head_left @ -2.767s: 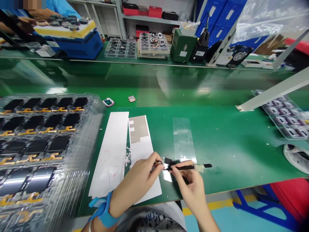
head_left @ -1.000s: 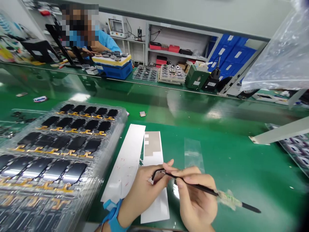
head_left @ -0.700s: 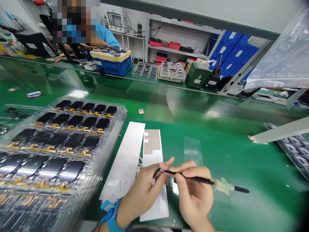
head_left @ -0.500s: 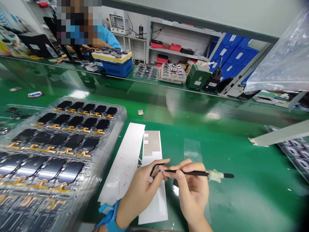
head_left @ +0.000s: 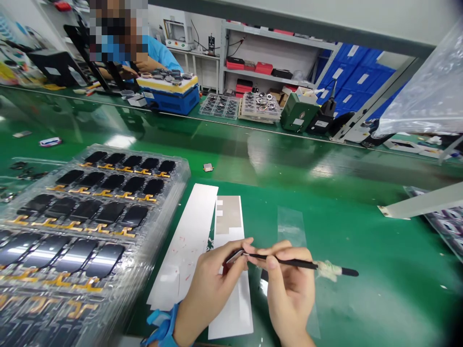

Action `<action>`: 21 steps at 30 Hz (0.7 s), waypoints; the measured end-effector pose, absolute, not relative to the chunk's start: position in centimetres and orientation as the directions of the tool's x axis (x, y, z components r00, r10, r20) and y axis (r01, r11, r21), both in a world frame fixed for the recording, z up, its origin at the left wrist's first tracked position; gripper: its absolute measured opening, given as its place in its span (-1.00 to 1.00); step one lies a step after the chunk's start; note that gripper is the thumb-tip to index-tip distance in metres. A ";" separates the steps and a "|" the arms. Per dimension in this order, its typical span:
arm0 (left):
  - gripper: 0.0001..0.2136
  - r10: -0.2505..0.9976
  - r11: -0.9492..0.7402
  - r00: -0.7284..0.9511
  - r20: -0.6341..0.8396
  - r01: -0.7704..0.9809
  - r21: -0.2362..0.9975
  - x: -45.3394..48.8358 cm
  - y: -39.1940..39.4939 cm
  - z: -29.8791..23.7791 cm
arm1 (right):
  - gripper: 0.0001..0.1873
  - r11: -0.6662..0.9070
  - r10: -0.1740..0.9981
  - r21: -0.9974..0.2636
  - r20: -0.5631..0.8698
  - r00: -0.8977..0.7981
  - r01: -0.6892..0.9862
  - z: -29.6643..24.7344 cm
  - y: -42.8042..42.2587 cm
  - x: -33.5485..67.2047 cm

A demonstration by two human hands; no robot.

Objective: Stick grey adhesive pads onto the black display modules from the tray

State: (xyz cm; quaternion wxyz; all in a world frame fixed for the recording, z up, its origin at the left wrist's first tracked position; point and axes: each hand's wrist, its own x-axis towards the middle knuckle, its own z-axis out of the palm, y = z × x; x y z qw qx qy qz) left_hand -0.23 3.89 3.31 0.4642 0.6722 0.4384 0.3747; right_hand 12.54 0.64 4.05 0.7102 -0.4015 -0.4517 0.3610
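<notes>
**Editor:** Start at the fingers. What have they got?

**Photographer:** The left hand's (head_left: 208, 294) fingers (head_left: 240, 246) press together on a thin dark sliver (head_left: 234, 256) with a glossy face. The right hand's (head_left: 291, 294) fingers (head_left: 262, 251) pinch a slim black pick (head_left: 292, 263), its tip at the sliver's edge. Touching or just beside it, it's too small to tell.

**Editor:** Anything just changed?

**Photographer:** The pick has levelled out, and the sliver now tips its glossy face up to the light, held above the desk (head_left: 361, 299).

**Editor:** And the pick itself?

**Photographer:** Smooth, matte and needle-thin, with a wad of crinkled pale tape (head_left: 328, 270) wrapped near its far end. A blue wrist strap (head_left: 162, 320) circles the left wrist.

**Editor:** Around the hands?

**Photographer:** At 12 o'clock, a white strip (head_left: 235, 289) carries a dull tan sheet (head_left: 227, 214). At 11 o'clock lies a second, pink-flecked white strip (head_left: 184, 246). At 1 o'clock, a clear film strip (head_left: 291, 226) lies flat on the glossy green surface. At 9 o'clock sits a clear plastic tray (head_left: 155, 193) of black glass panels (head_left: 87, 209) with gold ribbon tails. Far off at 11 o'clock, a co-worker's blue sleeve (head_left: 159, 54) shows behind a blue-and-yellow box (head_left: 170, 96).
</notes>
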 end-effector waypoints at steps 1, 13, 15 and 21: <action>-0.76 0.935 -0.191 0.340 0.101 0.240 0.952 -0.2 3.9 3.3 | -0.88 0.402 0.880 -0.904 0.337 0.336 -0.148 4.0 0.7 12.7; -0.63 0.886 -0.257 0.448 0.119 0.261 0.931 -0.5 3.8 3.2 | -0.79 0.559 0.787 -0.824 0.494 0.370 -0.090 4.0 0.6 11.9; -0.61 0.890 -0.275 0.438 0.126 0.297 0.914 -0.5 4.0 3.1 | -0.79 0.559 0.784 -0.826 0.501 0.366 -0.068 3.8 0.5 11.7; -0.56 0.905 -0.284 0.406 0.126 0.356 0.890 -0.3 4.0 3.0 | -0.77 0.554 0.778 -0.832 0.515 0.360 -0.008 3.2 0.7 11.6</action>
